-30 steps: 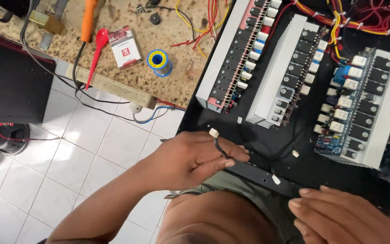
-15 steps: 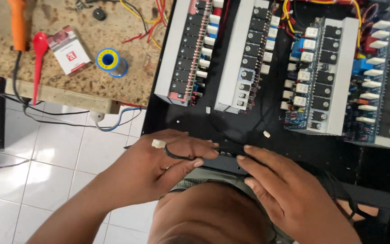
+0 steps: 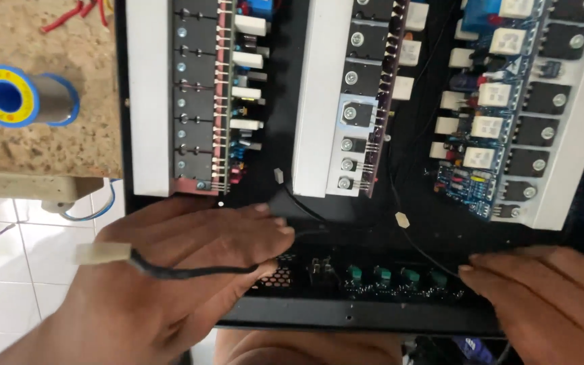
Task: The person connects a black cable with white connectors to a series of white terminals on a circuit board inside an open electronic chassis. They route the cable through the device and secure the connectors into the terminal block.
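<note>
The solder spool (image 3: 25,98) lies on the bench (image 3: 42,145), left of the amplifier case (image 3: 353,314). Inside the case, three circuit boards (image 3: 221,94) sit side by side. Both hands rest on the case's near edge, the left hand (image 3: 170,270) with a cable (image 3: 190,272) across it, the right hand (image 3: 549,297) well apart.

Solder spool (image 3: 25,96), blue w/ yellow end, lies on its side on my speckled stone benchtop (image 3: 49,145), upper left. Red wires (image 3: 79,12) at the top edge of that top. Below it, white tile floor (image 3: 15,270) w/ a blue cable (image 3: 92,211) looping under the bench edge. Far right, a blue circuit board (image 3: 468,182) beside a white heatsink bar (image 3: 579,135), w/ white block resistors (image 3: 488,126) in a row.
</note>
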